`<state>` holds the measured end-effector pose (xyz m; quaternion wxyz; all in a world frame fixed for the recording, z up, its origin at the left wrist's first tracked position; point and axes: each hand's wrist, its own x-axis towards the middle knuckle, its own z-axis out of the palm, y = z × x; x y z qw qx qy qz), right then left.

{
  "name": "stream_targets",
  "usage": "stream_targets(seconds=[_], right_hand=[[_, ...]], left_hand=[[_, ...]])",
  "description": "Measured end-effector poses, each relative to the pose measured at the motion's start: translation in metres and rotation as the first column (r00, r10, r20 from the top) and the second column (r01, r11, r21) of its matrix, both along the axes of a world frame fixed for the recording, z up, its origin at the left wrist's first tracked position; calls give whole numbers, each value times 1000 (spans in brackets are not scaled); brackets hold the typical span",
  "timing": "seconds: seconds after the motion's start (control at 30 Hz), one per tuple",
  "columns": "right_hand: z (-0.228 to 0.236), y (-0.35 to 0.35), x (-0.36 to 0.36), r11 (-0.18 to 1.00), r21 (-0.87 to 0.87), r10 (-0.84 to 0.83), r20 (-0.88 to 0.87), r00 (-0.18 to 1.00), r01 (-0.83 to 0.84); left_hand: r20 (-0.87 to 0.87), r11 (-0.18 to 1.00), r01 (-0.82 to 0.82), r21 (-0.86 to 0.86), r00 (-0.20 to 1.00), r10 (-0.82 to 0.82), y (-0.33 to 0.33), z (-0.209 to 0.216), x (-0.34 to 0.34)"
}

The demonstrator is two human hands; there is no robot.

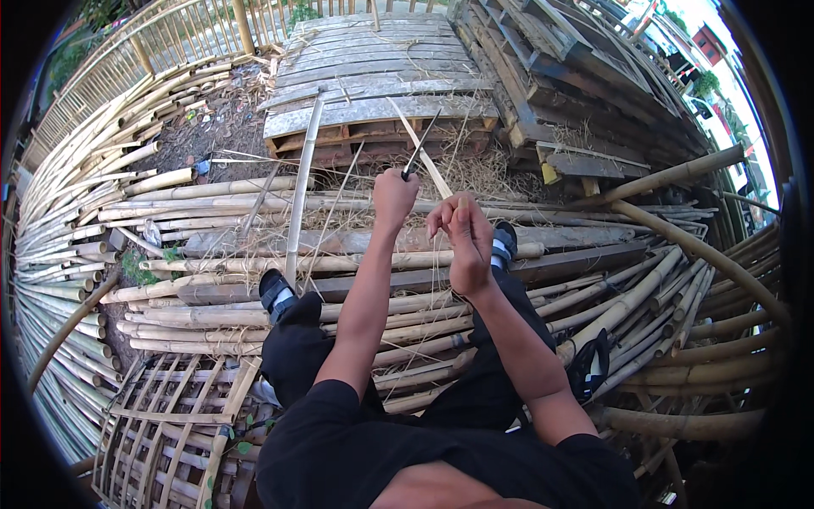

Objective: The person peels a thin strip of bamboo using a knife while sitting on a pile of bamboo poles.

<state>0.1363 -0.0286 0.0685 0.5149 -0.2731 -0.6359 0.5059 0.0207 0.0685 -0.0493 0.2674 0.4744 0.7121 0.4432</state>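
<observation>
— What do you have on the arms?

— I see both forearms coming up from the lower edge, bare below short black sleeves, converging toward the middle. Left arm runs nearly straight, elbow only slightly bent.

— Left hand?

— Left hand (395,197) is a closed fist, knuckles facing away, wrist in line with the forearm (thumb side hard to make out).

— And the right?

— Right hand (462,237) sits just beside it, slightly lower and nearer the body. Fingers (444,216) curl inward in a pinch, wrist cocked, back of the hand toward me. The hands are close but not touching.
</observation>
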Motion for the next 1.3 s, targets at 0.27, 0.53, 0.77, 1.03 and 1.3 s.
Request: stream_targets(seconds=[0.27,0.53,0.77,1.03,1.3], right_hand=[[-1,-1,-3,1000,3,-6,-14,1000,6],[-1,1,4,999,32,-39,-37,999,40],[-2,3,2,999,-2,-47,-90,995,47],[-2,11,11,992,-77,-112,-175,978,100],[-17,43,24,986,-54,-162,-119,980,157]], left_hand=[[189,994,61,96,979,-78,-7,7,1],[177,997,-76,-34,981,81,-10,-27,-10],[71,992,-57,113,996,49,-9,-8,12],[-12,999,-39,18,999,39,8,2,11],[-181,996,-48,-74,983,34,16,15,13]])
